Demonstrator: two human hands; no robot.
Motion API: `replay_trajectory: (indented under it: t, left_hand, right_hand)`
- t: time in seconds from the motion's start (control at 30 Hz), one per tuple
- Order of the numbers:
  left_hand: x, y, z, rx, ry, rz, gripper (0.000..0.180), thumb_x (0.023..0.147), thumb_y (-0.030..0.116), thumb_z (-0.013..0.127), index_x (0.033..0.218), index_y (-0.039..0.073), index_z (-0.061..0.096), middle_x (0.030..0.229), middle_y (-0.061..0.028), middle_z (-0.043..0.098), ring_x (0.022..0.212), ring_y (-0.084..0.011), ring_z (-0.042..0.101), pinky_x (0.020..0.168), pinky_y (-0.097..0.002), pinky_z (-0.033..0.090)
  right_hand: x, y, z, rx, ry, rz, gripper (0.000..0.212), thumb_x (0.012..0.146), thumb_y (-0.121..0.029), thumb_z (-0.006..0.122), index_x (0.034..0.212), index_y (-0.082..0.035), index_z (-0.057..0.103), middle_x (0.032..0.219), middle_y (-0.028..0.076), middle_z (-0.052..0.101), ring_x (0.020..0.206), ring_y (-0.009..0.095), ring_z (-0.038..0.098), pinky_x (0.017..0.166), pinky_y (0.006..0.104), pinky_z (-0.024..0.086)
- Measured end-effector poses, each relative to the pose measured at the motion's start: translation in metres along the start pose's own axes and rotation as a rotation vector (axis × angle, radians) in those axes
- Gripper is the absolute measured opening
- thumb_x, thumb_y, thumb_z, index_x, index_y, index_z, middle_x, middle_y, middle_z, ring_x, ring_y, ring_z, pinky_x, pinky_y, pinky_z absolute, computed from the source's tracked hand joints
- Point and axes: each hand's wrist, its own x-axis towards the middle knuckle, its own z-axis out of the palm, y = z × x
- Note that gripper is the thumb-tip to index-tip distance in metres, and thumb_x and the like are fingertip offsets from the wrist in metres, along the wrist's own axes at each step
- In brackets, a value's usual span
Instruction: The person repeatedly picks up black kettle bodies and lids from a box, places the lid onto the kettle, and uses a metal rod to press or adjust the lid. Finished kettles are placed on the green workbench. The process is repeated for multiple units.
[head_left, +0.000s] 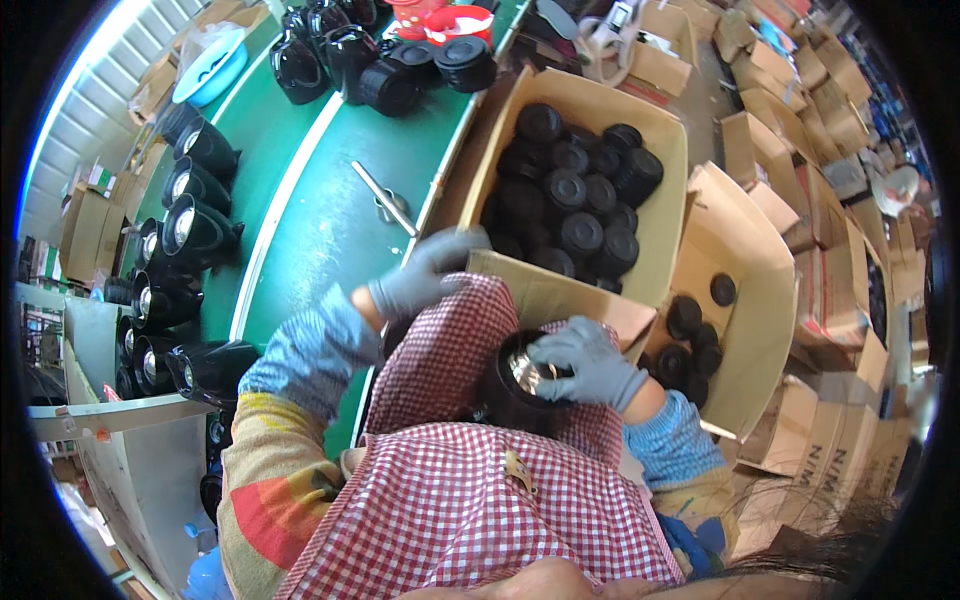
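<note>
A black jug (512, 395) with a shiny silvery mouth sits in my lap, between the legs of the red checked apron. My right hand (592, 368), in a grey glove, lies over its rim. The fingers are bent onto the silvery part (524, 372) at the opening, and the palm hides part of the rim. To the left, my grey-gloved left hand (425, 275) is over my knee, beside the near corner of a carton. Its fingers are stretched out, with nothing visible in them.
The carton (565, 285) ahead is filled with black round lids (566, 188). Another carton (760, 330) at right contains several lids. A metal rod tool (384, 198) lies on the green table (300, 230). Black jugs (190, 225) line its left side; more jugs (350, 60) stand farther away.
</note>
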Motion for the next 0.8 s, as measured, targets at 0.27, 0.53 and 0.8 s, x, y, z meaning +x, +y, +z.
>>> replay_trajectory:
  t: [0.27, 0.53, 0.8]
  left_hand:
    - [0.075, -0.195, -0.205, 0.376, 0.873, -0.813, 0.085, 0.083, 0.039, 0.081, 0.150, 0.002, 0.045, 0.144, -0.0243, 0.055, 0.125, -0.0368, 0.059, 0.103, -0.0413, 0.049]
    - [0.135, -0.251, -0.243, 0.604, 0.861, -0.996, 0.120, 0.072, 0.042, 0.089, 0.159, -0.002, 0.020, 0.155, -0.0248, 0.040, 0.144, -0.0367, 0.042, 0.118, -0.0404, 0.035]
    - [0.068, -0.310, -0.290, -0.005, 0.860, -0.849, 0.067, 0.081, 0.024, 0.075, 0.140, 0.002, 0.053, 0.114, -0.0121, 0.069, 0.097, -0.0221, 0.066, 0.080, -0.0355, 0.052]
  right_hand:
    - [0.019, 0.009, -0.025, 0.243, 0.198, 0.247, 0.048, 0.086, -0.037, 0.076, 0.119, -0.004, 0.072, 0.117, 0.015, 0.072, 0.107, 0.035, 0.067, 0.094, 0.0438, 0.051]
    - [-0.038, 0.034, 0.011, 0.503, 0.515, 0.811, 0.031, 0.102, -0.007, 0.055, 0.129, 0.005, 0.065, 0.125, 0.015, 0.069, 0.117, 0.021, 0.065, 0.104, 0.0332, 0.049]
    - [-0.006, 0.051, 0.011, 0.404, 0.473, 0.732, 0.030, 0.094, -0.010, 0.066, 0.122, -0.003, 0.072, 0.117, 0.016, 0.073, 0.107, 0.030, 0.068, 0.095, 0.0391, 0.052]
